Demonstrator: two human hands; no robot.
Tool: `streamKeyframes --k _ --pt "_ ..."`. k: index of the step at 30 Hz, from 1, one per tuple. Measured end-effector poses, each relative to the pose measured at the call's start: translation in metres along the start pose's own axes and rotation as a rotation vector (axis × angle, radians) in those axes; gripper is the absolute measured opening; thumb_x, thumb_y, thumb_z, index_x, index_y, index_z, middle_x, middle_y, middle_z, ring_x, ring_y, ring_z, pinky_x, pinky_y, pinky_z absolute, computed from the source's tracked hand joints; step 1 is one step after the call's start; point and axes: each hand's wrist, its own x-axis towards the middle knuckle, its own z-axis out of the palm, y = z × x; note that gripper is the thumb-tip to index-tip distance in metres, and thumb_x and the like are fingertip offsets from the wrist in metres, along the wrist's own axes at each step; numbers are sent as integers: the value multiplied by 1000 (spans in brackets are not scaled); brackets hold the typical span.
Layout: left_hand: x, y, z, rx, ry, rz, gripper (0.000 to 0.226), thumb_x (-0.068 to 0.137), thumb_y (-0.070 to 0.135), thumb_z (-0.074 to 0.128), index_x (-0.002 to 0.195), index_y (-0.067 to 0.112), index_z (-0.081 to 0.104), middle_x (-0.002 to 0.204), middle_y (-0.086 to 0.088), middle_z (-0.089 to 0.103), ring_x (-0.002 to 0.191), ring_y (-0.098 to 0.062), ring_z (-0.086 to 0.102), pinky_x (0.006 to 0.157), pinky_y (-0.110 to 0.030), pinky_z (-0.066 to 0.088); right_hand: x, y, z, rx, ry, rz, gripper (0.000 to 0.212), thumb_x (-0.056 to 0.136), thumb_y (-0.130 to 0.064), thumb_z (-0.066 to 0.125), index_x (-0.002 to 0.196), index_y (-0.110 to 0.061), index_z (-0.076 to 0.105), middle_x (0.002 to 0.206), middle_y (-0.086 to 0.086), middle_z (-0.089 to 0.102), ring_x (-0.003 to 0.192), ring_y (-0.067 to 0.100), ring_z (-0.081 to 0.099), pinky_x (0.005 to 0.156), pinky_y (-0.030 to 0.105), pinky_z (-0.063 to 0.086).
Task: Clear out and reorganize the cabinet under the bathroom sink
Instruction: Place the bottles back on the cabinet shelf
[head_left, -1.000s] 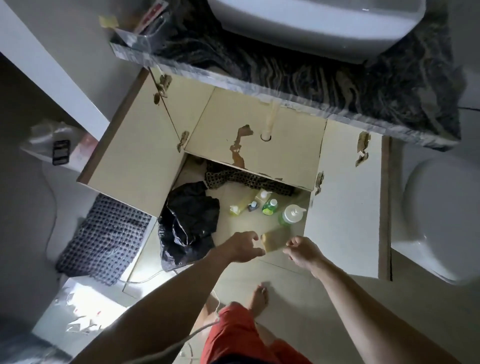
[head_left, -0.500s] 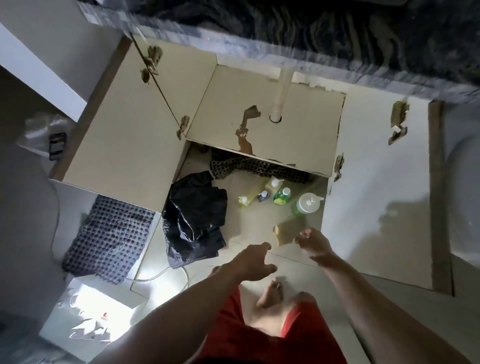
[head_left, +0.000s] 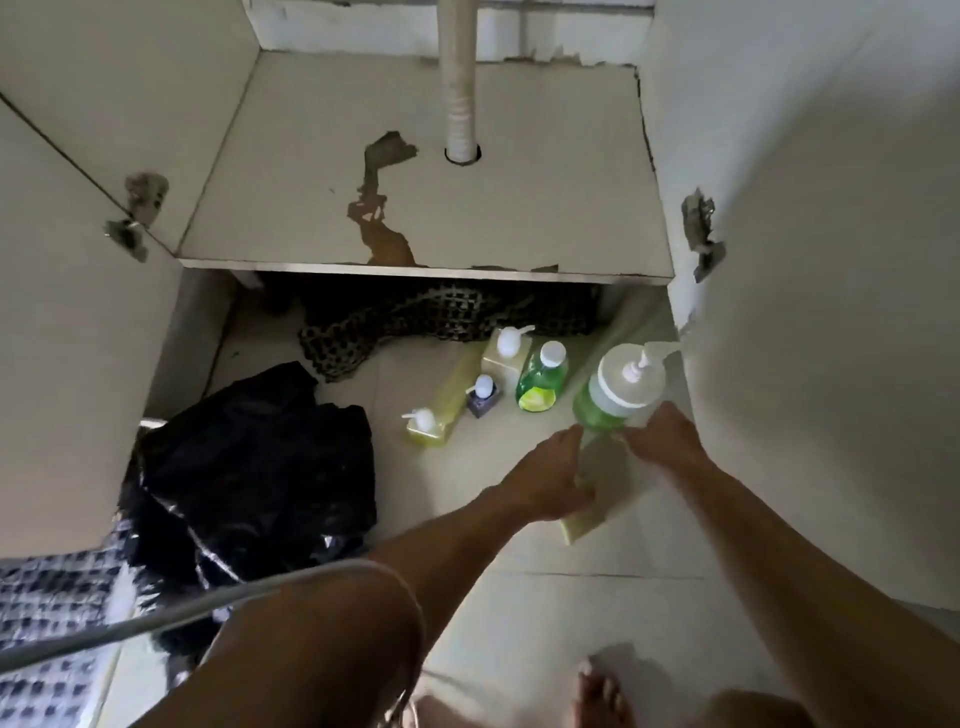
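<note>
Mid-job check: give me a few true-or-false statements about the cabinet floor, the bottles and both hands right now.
1. Both hands hold a yellowish sponge. True; left hand, right hand.
2. The large green pump bottle lies on its side. False: it stands upright.
3. A black plastic bag lies left of the bottles. True.
4. The drain pipe passes through the right door. False: it passes through the shelf.
</note>
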Motion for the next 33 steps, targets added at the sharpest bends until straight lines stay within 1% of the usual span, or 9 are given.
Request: streamKeyframes --k 3,9,13,16,21,25,28,30,33 --pt "65 -5 11 -168 75 23 67 82 20 61 142 8 33 137 -15 49 123 -32 50 100 -38 43 49 7 13 58 115 -6 71 77 -20 74 134 3 38 129 20 53 117 35 54 84 29 42" --pt "127 -25 23 -307 141 99 61 76 18 60 133 12 40 127 -10 57 115 -29 56 95 -36 47 97 4 11 140 135 -101 55 72 -20 78 117 -6 51 109 9 58 108 31 59 83 29 45" --pt "129 -37 23 -223 25 129 81 84 12 57 151 15 13 134 -16 52 118 -32 54 90 -30 44 115 20 27 165 250 -138 105 36 -51 91 124 -8 51 119 8 59 113 30 58 99 41 47" --pt "131 -35 25 -203 4 116 87 88 8 55 153 17 -2 134 -18 51 116 -32 54 83 -28 42 109 16 35 91 341 -197 86 52 -37 91 121 -3 52 118 14 56 109 30 57 95 39 48" --pt "122 -35 29 -297 44 124 92 84 5 55 153 26 -1 135 -6 50 111 -22 56 88 -19 45 91 11 38 35 393 -251 77 56 -35 85 117 -2 50 116 18 51 103 33 56 90 39 49" --pt "104 -40 35 -337 91 123 94 73 14 47 153 33 2 134 -1 51 112 -17 56 99 -31 48 72 5 34 -25 417 -313 75 57 -39 81 118 -9 51 117 12 48 104 32 56 88 37 50" --pt "89 -32 20 -346 180 211 89 80 -5 44 151 28 2 138 15 33 121 -5 41 99 -15 38 65 -9 18 37 399 -365 69 48 -45 75 106 -17 52 106 9 54 91 29 61 74 35 54" --pt "85 -27 7 -301 246 297 87 81 -10 42 151 24 2 148 9 28 132 -6 33 101 -13 34 62 -20 -1 87 399 -387 66 42 -47 70 98 -19 53 98 10 57 84 27 61 65 30 49" --pt "79 -12 -18 -271 308 388 83 81 -4 41 153 20 9 152 -3 31 136 -17 35 112 -25 32 49 -43 -34 79 438 -467 57 36 -49 62 84 -23 46 90 13 58 75 26 57 59 28 41"
